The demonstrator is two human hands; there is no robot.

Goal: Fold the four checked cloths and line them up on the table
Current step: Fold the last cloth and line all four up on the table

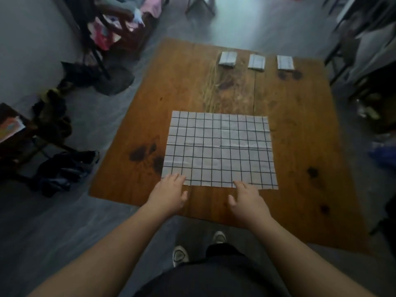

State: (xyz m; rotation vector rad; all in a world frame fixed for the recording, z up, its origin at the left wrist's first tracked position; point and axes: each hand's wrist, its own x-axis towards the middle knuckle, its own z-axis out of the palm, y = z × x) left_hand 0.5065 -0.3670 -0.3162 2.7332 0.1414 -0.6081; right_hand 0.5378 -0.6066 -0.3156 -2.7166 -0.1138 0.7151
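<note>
Both my hands are resting flat, fingers spread, holding nothing: left hand touching the unfolded checked cloth's near-left corner, right hand its near edge. It's lying squarely mid-desk; three folded cloths are lining the far edge.

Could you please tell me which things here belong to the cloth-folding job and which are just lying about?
Job: spread checked cloth; three folded cloths; table; left hand; right hand.
Lying about: dark clothes on the floor; chair heaped with clothes.
</note>
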